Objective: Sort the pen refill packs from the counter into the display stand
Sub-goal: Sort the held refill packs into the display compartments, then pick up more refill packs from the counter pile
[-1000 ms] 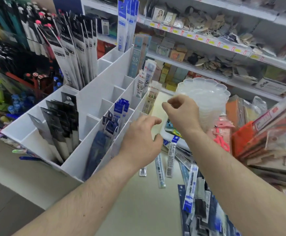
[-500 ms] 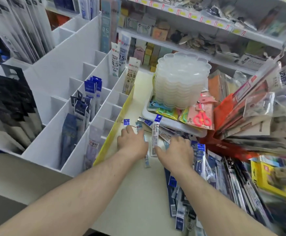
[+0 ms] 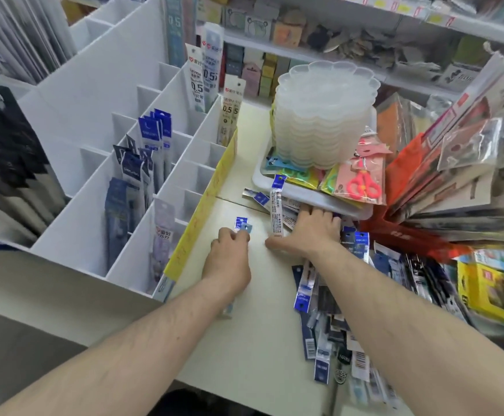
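Counter (image 3: 262,298): loose refill packs (image 3: 319,298) piled at right, beside display stand (image 3: 100,187).
Left hand (image 3: 229,250): fingers curled, pinching small blue-topped pack (image 3: 242,226).
Right hand (image 3: 310,232): fingers straight, flat on pile.

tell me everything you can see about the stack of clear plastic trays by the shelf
The stack of clear plastic trays is milky, translucent plastic, round with scalloped, flower-like rims. The many nested layers stand upright and roughly even. It sits at the back of the counter on a white tray, above colourful packets including pink scissors. Neither hand touches it.
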Demonstrator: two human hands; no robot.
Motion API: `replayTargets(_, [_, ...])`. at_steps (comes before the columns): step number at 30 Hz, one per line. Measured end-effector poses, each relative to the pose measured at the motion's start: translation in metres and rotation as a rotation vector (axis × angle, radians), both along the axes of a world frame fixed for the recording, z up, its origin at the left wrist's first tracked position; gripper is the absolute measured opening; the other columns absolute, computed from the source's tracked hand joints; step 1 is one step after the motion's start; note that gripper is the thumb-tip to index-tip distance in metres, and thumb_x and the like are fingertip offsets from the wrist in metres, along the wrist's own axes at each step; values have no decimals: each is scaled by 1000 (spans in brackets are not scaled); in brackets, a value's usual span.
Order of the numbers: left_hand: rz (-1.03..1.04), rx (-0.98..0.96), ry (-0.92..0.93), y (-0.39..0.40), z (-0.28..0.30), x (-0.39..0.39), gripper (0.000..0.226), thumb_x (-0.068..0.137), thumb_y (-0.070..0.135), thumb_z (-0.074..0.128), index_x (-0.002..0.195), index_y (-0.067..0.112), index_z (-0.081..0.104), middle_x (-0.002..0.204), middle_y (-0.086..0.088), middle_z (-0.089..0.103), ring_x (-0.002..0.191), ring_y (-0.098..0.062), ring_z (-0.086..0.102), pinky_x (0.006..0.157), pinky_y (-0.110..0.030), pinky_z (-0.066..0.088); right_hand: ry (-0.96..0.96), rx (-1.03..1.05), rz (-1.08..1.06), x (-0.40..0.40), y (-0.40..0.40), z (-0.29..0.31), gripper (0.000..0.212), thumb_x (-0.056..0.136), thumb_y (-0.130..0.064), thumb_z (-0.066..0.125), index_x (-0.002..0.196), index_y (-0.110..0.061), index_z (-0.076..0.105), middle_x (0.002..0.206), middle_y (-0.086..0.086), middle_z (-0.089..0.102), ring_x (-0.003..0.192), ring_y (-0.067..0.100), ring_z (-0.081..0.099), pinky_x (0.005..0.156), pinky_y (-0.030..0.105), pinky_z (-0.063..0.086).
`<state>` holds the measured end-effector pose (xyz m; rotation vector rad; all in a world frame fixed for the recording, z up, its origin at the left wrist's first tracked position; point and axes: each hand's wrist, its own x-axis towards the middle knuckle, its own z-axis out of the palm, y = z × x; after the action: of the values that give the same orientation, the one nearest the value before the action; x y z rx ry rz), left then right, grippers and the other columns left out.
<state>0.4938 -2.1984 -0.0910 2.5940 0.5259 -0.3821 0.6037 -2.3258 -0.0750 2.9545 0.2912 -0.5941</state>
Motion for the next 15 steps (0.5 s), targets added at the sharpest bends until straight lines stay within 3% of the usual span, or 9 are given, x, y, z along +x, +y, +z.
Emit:
replayTargets(6, [65,49,90,3,0,-12,47,88,5,51,131,10,34,126,-16,43,112,-36,51,87,-38,46,-67,7,132,-12,-3,-8,79,78,-78,47,132,-20,45,135,15,46,125,34,42,103,44,33])
replayTargets(11, [69,55,130,7,-5,-16,54,89,6,54,138,5,30,126,-18,52,114,-37,56,83,-37,46,-111,53,397,-33,-10,-13,46,95,-49,47,129,-17,47,128,9,51,117,31,46,97,43,35])
replayTargets(15, [157,-63,120,11,-4,-16,52,87,8,55,136,8,35,122,-15,59,113,-37,58,84,-36,46,-34,48,474,-39,-10,-7,37,91,-24,54,126,-15,48,125,9,56,117,30,50,96,42,35])
